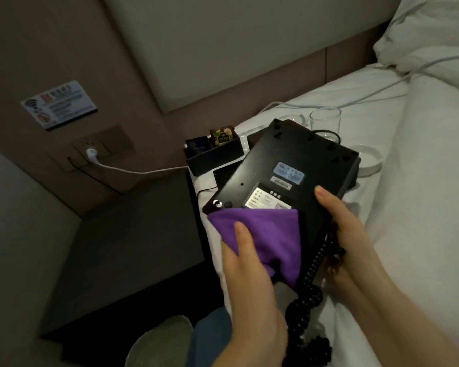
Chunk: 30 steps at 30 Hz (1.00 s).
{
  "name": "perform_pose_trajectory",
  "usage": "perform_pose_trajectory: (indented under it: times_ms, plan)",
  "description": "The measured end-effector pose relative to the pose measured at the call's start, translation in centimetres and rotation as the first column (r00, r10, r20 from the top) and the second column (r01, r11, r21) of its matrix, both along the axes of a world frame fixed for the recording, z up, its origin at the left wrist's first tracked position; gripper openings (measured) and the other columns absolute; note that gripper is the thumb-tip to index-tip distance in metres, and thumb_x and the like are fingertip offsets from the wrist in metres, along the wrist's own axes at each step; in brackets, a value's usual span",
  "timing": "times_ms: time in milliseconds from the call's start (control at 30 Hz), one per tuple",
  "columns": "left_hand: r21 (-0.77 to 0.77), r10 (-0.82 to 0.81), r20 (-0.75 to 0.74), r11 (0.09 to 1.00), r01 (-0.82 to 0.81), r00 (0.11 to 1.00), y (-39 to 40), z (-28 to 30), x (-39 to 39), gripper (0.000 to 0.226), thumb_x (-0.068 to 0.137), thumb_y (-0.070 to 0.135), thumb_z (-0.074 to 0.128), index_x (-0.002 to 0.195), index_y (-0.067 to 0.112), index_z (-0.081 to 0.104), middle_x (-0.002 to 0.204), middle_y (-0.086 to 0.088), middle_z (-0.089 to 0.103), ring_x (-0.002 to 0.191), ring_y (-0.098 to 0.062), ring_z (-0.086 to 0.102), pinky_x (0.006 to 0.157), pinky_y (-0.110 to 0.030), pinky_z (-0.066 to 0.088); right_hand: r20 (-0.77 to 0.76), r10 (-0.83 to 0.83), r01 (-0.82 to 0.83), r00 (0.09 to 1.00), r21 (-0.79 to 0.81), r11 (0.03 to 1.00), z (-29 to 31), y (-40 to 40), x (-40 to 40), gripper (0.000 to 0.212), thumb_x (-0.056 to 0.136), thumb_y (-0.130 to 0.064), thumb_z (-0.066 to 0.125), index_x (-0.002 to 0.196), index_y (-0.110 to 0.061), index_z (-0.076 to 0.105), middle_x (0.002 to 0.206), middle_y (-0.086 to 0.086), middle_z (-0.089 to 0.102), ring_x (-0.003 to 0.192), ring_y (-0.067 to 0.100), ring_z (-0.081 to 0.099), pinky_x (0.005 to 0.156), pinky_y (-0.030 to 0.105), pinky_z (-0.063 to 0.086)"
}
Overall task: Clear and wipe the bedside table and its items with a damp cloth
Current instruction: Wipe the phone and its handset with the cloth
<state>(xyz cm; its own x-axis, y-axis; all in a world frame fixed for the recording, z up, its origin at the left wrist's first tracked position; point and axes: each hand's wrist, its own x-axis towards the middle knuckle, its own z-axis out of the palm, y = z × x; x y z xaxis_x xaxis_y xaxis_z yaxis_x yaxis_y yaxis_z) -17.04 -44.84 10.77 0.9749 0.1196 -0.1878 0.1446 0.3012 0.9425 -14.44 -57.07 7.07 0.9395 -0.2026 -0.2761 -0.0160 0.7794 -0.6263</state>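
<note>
A black telephone (pixel 284 170) is held upside down over the bed's edge, its labelled underside facing me. My right hand (pixel 347 234) grips its right side, thumb on the underside, fingers round the edge by the coiled black cord (pixel 310 284). My left hand (pixel 249 271) holds a purple cloth (pixel 270 234) against the phone's near end, thumb on top of the cloth. The dark bedside table (pixel 133 242) lies at the lower left.
On the white bed (pixel 421 207) stand a black organiser with tea packets (pixel 214 152), a clear glass (pixel 325 121) and a white round dish (pixel 368 162). A white cable (pixel 133 169) runs from a wall socket (pixel 92 153) onto the bed.
</note>
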Motion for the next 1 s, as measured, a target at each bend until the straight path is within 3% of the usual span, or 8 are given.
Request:
perform_pose_trajectory:
  times_ms: [167,233,367,500,567,733,867,1000]
  plan:
    - [0.202,-0.135,-0.048,0.969,0.142,0.99,-0.3,-0.5,-1.0,0.071,0.065,0.065,0.05,0.132,0.04,0.048,0.115,0.017,0.064,0.103,-0.002,0.063,0.094,-0.028,0.051,0.021,-0.023,0.022,1.0,0.043,0.999,0.2,-0.1,0.0,0.075,0.064,-0.036,0.086,0.129,-0.011,0.057,0.118,0.022,0.068,0.106,0.044,0.065,0.099,0.055,0.047]
    - [0.215,-0.138,-0.062,0.965,0.148,0.989,0.4,-0.3,-0.5,0.068,0.064,0.066,0.051,0.126,0.039,0.052,0.111,0.014,0.068,0.102,-0.005,0.065,0.095,-0.032,0.052,0.029,-0.039,0.04,0.999,-0.016,0.999,0.2,0.1,-0.2,0.074,0.063,-0.037,0.087,0.127,-0.013,0.058,0.115,0.02,0.069,0.103,0.042,0.067,0.097,0.055,0.049]
    - [0.116,0.056,-0.055,0.992,-0.049,0.997,2.4,1.2,1.2,0.079,0.066,0.069,0.048,0.136,0.033,0.046,0.124,0.007,0.064,0.112,-0.014,0.062,0.101,-0.042,0.046,0.097,-0.023,0.038,0.995,-0.16,0.986,0.6,0.7,-0.6,0.078,0.06,-0.039,0.086,0.128,-0.018,0.055,0.112,0.012,0.072,0.099,0.033,0.071,0.082,0.049,0.057]
    - [0.011,0.206,-0.05,0.979,-0.205,0.977,4.7,3.1,3.3,0.038,0.083,0.057,0.052,0.106,0.029,0.061,0.096,0.004,0.073,0.085,-0.011,0.071,0.073,-0.032,0.053,0.122,0.036,-0.011,0.992,-0.194,0.981,1.1,1.0,-0.7,0.08,0.058,-0.038,0.087,0.128,-0.02,0.053,0.113,0.011,0.072,0.099,0.032,0.071,0.075,0.045,0.06]
    - [-0.105,0.192,-0.131,0.973,-0.206,0.973,5.5,4.0,4.0,0.032,0.086,0.052,0.056,0.106,0.027,0.062,0.096,0.0,0.073,0.085,-0.017,0.071,0.067,-0.034,0.052,0.121,0.058,-0.036,0.991,-0.175,0.984,1.0,1.1,-0.7,0.08,0.061,-0.034,0.089,0.13,-0.018,0.053,0.115,0.013,0.071,0.101,0.033,0.07,0.079,0.048,0.058]
    - [-0.343,-0.156,-0.158,0.935,0.094,0.975,4.3,3.7,2.0,0.053,0.068,0.049,0.075,0.109,0.017,0.064,0.101,-0.013,0.074,0.09,-0.028,0.072,0.072,-0.04,0.057,0.062,0.098,-0.09,0.993,-0.126,0.988,1.1,1.3,-0.6,0.083,0.058,-0.049,0.085,0.13,-0.017,0.058,0.117,0.012,0.07,0.107,0.031,0.068,0.098,0.05,0.049]
    - [-0.205,-0.379,-0.058,0.91,0.361,0.923,2.8,2.3,0.7,0.057,0.071,0.019,0.083,0.123,0.02,0.061,0.115,-0.012,0.07,0.106,-0.029,0.067,0.087,-0.042,0.056,0.034,0.093,-0.09,0.995,-0.066,0.994,1.4,1.3,-0.8,0.077,0.06,-0.05,0.083,0.125,-0.016,0.063,0.112,0.015,0.072,0.102,0.031,0.07,0.087,0.048,0.056]
    - [-0.109,-0.426,-0.153,0.904,0.413,0.892,2.9,2.2,1.1,0.054,0.062,0.014,0.085,0.111,0.025,0.066,0.103,-0.007,0.074,0.095,-0.024,0.071,0.088,-0.044,0.053,0.057,0.065,-0.063,0.996,-0.036,0.997,1.5,1.1,-1.2,0.067,0.065,-0.047,0.077,0.123,-0.016,0.065,0.112,0.013,0.072,0.1,0.029,0.071,0.072,0.038,0.06]
